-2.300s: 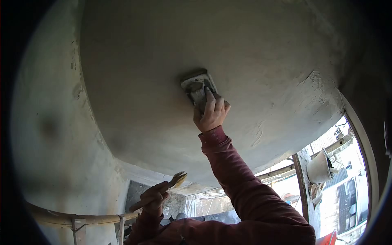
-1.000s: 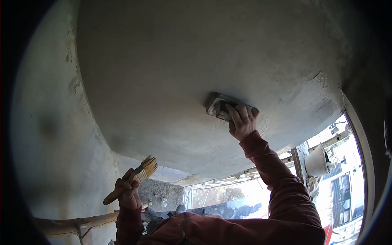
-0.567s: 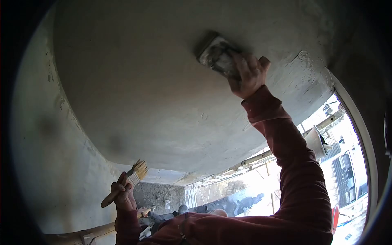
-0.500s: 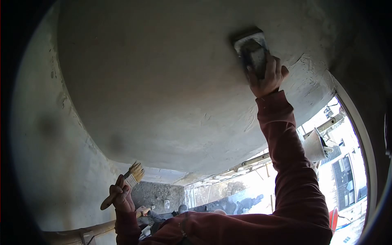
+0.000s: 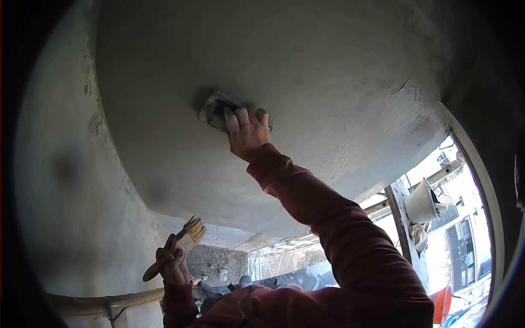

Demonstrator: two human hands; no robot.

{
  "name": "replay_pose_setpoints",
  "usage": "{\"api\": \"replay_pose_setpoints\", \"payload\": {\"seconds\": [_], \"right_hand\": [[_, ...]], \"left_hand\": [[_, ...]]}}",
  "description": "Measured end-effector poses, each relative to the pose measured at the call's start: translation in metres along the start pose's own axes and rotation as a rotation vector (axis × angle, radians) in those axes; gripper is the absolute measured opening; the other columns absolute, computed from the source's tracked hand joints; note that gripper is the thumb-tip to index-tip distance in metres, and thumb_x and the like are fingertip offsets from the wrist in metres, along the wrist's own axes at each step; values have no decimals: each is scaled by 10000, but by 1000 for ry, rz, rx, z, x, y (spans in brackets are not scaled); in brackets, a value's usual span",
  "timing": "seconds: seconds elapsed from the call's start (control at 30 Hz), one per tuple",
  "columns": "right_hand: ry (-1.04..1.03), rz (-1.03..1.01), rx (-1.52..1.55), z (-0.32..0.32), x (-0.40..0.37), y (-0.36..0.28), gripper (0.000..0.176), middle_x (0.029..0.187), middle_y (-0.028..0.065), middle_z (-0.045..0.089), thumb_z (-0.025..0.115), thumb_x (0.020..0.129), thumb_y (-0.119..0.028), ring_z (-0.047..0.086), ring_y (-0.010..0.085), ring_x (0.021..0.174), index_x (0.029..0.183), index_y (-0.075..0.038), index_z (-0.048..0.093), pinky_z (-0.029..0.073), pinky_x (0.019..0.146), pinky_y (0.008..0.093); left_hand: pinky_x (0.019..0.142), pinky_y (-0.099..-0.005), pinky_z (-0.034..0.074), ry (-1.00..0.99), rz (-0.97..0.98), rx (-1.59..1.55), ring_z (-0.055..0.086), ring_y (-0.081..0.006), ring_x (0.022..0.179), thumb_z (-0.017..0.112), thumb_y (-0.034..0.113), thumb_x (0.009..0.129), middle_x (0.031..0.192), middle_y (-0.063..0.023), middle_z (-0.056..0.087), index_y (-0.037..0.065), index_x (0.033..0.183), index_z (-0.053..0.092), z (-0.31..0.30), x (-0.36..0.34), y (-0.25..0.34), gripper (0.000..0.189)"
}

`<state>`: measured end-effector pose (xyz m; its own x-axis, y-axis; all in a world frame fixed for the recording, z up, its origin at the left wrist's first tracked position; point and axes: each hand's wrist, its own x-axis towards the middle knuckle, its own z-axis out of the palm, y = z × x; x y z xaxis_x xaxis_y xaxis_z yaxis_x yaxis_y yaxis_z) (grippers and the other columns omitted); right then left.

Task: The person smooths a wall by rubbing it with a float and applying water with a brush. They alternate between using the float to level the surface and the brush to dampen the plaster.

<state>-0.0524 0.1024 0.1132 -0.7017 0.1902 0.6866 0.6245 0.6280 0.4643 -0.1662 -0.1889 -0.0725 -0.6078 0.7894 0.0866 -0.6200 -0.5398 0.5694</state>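
Note:
My right hand (image 5: 250, 131) is closed on a plastering float (image 5: 212, 113), which lies against the grey plastered surface (image 5: 164, 147) overhead. The float is smeared with pale plaster, and my fingers partly cover it. Lower down on the left, my left hand (image 5: 175, 267) grips a paintbrush (image 5: 192, 232) by its wooden handle. Its pale, frayed bristles point up and to the right, apart from the plaster. Rough ridges mark the plaster toward the right.
A wall (image 5: 60, 197) curves along the left side. Near the opening at right hangs or stands a white bucket (image 5: 420, 202), beside a wooden post (image 5: 402, 224). A horizontal pole (image 5: 82, 307) runs at lower left, and something red (image 5: 442, 303) shows outside.
My right hand has swept the float left and downward across the plaster, turning it sideways. My left hand, still holding the paintbrush, appears slightly farther right.

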Motion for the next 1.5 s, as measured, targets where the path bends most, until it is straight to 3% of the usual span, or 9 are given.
{"api": "replay_pose_setpoints", "payload": {"seconds": [0.07, 0.33, 0.5, 0.67, 0.83, 0.97, 1.13, 1.33, 1.5], "right_hand": [[-10, -313, 56, -3, -34, 37, 484, 881, 60, 515, 651, 620, -146, 551, 229, 753, 1093, -94, 563, 335, 828, 427], [628, 436, -68, -73, 82, 97, 475, 881, 141, 525, 661, 641, -177, 529, 297, 769, 1059, -13, 507, 325, 750, 435], [2, -156, 97, 20, -34, -11, 374, 881, 1, 527, 572, 693, -75, 551, 174, 793, 1062, -136, 587, 345, 824, 399], [-121, -269, 25, -45, -77, 89, 380, 878, -34, 513, 636, 633, -133, 536, 149, 813, 1010, -186, 622, 321, 840, 386], [258, 320, -168, -140, -37, 190, 471, 964, 108, 539, 655, 690, -211, 527, 296, 838, 1108, -63, 497, 315, 743, 433], [517, 811, -16, -55, -117, 137, 560, 964, 145, 507, 686, 698, -286, 495, 350, 884, 1127, -14, 450, 314, 764, 436], [-155, 385, 329, 6, -99, -42, 438, 959, 99, 542, 636, 679, -141, 518, 259, 898, 1104, -105, 535, 315, 824, 441], [-597, 780, 1906, -43, -105, -119, 634, 1064, 74, 570, 671, 672, -167, 546, 208, 978, 1251, -27, 452, 397, 881, 333], [-823, 633, 2113, -71, -147, -134, 501, 1143, 117, 558, 562, 811, -147, 528, 184, 1038, 1260, 30, 429, 408, 897, 303]], "left_hand": [[964, -489, 378, -54, 23, -25, 498, -319, 1111, 552, -102, 701, 1152, -170, 543, 125, 748, 475, 2, 2, 5, 245], [956, -499, 382, 69, 13, -41, 506, -329, 1094, 539, -132, 685, 1128, -165, 545, 131, 749, 469, 6, -10, 12, 280], [942, -472, 391, -154, 15, -109, 512, -318, 1090, 551, -121, 699, 1166, -170, 537, 127, 754, 479, 21, 6, -11, 264], [947, -465, 391, 37, 11, 1, 491, -311, 1124, 569, -92, 684, 1196, -165, 525, 138, 752, 463, -22, -14, 17, 262], [957, -470, 381, 224, -14, 117, 421, -311, 1205, 509, -91, 699, 1287, -150, 473, 146, 773, 454, -93, -46, 44, 254], [954, -467, 377, 294, 9, 109, 425, -312, 1194, 534, -68, 685, 1267, -156, 477, 140, 786, 440, -72, -38, 41, 249], [879, -396, 415, 72, -133, 124, 520, -269, 1061, 537, -73, 623, 1142, -166, 562, 109, 722, 468, -28, -5, 4, 218], [828, -348, 432, 181, -438, 107, 572, -223, 958, 564, 43, 697, 1046, -140, 611, 64, 800, 562, -24, -12, -21, 106], [812, -425, 451, -137, -694, 16, 562, -224, 995, 529, 280, 876, 1073, -112, 602, 36, 1041, 563, -71, -26, -90, 296]]}}
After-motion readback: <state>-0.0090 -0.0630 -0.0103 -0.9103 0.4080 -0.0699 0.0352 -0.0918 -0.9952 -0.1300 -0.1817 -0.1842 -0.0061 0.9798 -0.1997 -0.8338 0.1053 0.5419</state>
